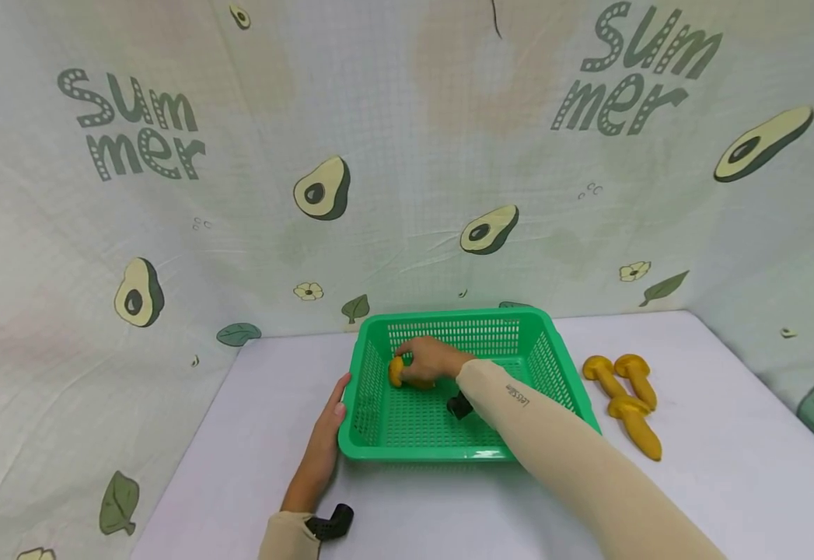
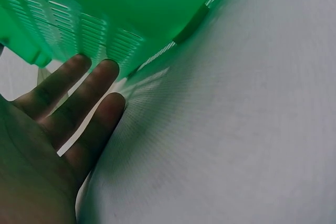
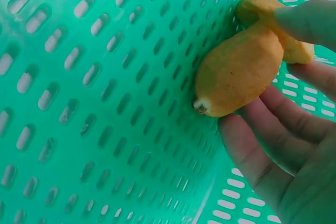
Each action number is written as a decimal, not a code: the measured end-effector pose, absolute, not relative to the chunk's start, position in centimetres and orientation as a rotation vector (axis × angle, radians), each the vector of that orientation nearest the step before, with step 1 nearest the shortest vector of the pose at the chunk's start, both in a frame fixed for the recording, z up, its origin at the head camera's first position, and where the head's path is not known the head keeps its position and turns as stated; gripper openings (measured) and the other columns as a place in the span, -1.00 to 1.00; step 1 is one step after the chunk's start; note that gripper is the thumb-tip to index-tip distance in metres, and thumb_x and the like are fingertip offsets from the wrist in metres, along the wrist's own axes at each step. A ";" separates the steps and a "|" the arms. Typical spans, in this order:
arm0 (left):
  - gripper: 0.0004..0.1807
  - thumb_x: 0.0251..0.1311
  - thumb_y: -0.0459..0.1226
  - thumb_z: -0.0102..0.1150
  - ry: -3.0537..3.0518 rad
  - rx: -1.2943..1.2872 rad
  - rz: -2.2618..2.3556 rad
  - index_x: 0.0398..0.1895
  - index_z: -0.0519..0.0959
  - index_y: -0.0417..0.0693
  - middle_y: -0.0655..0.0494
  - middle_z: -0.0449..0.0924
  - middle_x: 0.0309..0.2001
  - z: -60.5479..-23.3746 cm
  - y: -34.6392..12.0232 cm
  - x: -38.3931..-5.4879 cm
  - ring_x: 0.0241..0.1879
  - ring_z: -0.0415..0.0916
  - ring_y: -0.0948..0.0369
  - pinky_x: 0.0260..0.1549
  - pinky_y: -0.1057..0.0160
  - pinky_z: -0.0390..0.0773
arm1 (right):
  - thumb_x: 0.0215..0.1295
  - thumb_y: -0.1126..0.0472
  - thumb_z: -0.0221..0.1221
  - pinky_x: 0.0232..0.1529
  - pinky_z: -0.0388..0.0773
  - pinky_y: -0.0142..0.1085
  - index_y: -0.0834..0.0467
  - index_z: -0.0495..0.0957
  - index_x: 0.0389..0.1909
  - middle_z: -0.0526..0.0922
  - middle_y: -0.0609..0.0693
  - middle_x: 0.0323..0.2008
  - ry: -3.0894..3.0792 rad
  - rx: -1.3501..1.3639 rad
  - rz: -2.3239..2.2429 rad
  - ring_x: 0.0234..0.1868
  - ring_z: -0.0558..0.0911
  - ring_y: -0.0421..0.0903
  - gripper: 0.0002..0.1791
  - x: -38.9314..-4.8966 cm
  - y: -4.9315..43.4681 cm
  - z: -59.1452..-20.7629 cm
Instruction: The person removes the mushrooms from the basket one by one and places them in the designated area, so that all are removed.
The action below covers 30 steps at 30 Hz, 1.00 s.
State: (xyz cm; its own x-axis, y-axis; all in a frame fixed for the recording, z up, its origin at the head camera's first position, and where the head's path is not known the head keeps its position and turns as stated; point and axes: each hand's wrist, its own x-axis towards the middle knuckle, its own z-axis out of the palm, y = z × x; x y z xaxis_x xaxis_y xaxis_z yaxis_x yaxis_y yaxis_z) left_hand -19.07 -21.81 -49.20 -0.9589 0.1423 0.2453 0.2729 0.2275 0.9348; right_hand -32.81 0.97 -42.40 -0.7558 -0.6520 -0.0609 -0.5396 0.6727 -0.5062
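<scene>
A green plastic basket [image 1: 441, 453] with slotted walls stands on the table. My right hand [image 1: 433, 358] is down inside it, near the left part of the floor. Between thumb and fingers it grips a yellow-brown mushroom [image 3: 239, 74], whose thick stem ends in a pale tip; part of its cap is covered by the thumb. The mushroom's cap [image 1: 396, 372] points left in the head view. Outside the basket, my left hand [image 1: 325, 439] lies along the left wall. In the left wrist view its fingers [image 2: 89, 90] are extended, with fingertips against or very near the slotted side.
To the right of the basket, three similar mushrooms [image 1: 636, 424] lie close together on the white table [image 1: 721, 467]. A patterned cloth [image 1: 407, 124] with avocados and lettering hangs behind and at the sides. A black wrist camera [image 1: 332, 523] sits on the left wrist.
</scene>
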 end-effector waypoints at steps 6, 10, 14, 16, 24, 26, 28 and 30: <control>-0.44 0.61 -0.03 -0.49 -2.385 -0.389 -1.840 0.62 -0.02 0.28 0.15 -0.09 0.59 -49.2 -21.9 -19.1 0.54 -0.22 0.06 0.40 -0.29 -0.23 | 0.29 0.18 0.27 0.00 0.57 -0.18 0.21 0.53 0.24 0.64 0.07 0.06 2.628 -0.961 -0.717 -0.03 0.63 -0.05 -0.50 -33.0 1.1 -42.3; -0.44 0.61 -0.03 -0.49 -2.376 -0.390 -1.834 0.62 -0.01 0.28 0.17 -0.09 0.59 -49.3 -21.9 -19.3 0.55 -0.22 0.07 0.41 -0.28 -0.24 | 0.26 0.19 0.28 -0.06 0.58 -0.19 0.20 0.55 0.20 0.66 0.06 -0.01 2.630 -0.959 -0.759 -0.09 0.63 -0.07 -0.52 -33.4 1.3 -41.7; -0.44 0.61 -0.04 -0.48 -2.370 -0.399 -1.833 0.62 -0.01 0.26 0.17 -0.09 0.59 -49.7 -21.8 -19.3 0.55 -0.23 0.08 0.41 -0.27 -0.25 | 0.25 0.19 0.30 -0.11 0.59 -0.20 0.21 0.56 0.15 0.66 0.07 -0.06 2.599 -0.939 -0.847 -0.11 0.63 -0.07 -0.55 -33.4 1.7 -41.2; -0.44 0.61 -0.04 -0.48 -2.374 -0.393 -1.837 0.62 -0.01 0.25 0.16 -0.09 0.59 -49.8 -21.7 -19.2 0.54 -0.23 0.07 0.41 -0.27 -0.25 | 0.26 0.18 0.30 -0.14 0.60 -0.22 0.22 0.55 0.17 0.65 0.07 -0.05 2.563 -0.924 -0.885 -0.12 0.63 -0.08 -0.54 -33.3 1.9 -41.1; -0.43 0.60 0.00 -0.48 -2.370 -0.364 -1.857 0.62 -0.01 0.27 0.17 -0.09 0.59 -49.8 -21.8 -18.9 0.55 -0.23 0.08 0.41 -0.26 -0.24 | 0.29 0.14 0.28 -0.19 0.60 -0.21 0.24 0.52 0.18 0.66 0.05 -0.09 2.527 -0.889 -0.994 -0.17 0.64 -0.10 -0.52 -32.7 3.0 -40.4; -0.43 0.60 -0.01 -0.48 -2.367 -0.375 -1.854 0.62 -0.01 0.26 0.17 -0.09 0.59 -49.7 -21.7 -18.9 0.54 -0.22 0.08 0.41 -0.27 -0.24 | 0.30 0.13 0.28 -0.18 0.61 -0.22 0.23 0.51 0.20 0.66 0.04 -0.09 2.529 -0.871 -1.005 -0.16 0.64 -0.11 -0.52 -32.6 3.5 -40.0; -0.43 0.61 -0.02 -0.48 -2.365 -0.387 -1.851 0.62 -0.01 0.27 0.18 -0.08 0.58 -49.5 -21.7 -19.0 0.54 -0.22 0.09 0.41 -0.26 -0.24 | 0.31 0.12 0.29 -0.17 0.61 -0.21 0.22 0.50 0.22 0.66 0.04 -0.08 2.531 -0.853 -1.018 -0.15 0.65 -0.11 -0.50 -32.3 3.9 -39.5; -0.44 0.61 -0.03 -0.48 -2.367 -0.399 -1.844 0.62 0.00 0.27 0.19 -0.07 0.58 -49.5 -21.7 -19.0 0.54 -0.21 0.10 0.41 -0.26 -0.24 | 0.32 0.11 0.28 -0.15 0.61 -0.21 0.21 0.49 0.24 0.65 0.04 -0.06 2.528 -0.849 -1.033 -0.13 0.65 -0.11 -0.48 -32.1 4.4 -39.1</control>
State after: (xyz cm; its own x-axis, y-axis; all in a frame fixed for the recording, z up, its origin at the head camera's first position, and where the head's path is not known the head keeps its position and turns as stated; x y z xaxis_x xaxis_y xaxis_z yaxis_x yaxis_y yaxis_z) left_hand -19.03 -21.71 -49.47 -0.9587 0.1360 0.2497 0.2754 0.2255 0.9345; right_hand -32.13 4.38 -39.07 -0.7878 -0.6149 -0.0354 -0.4140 0.5712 -0.7087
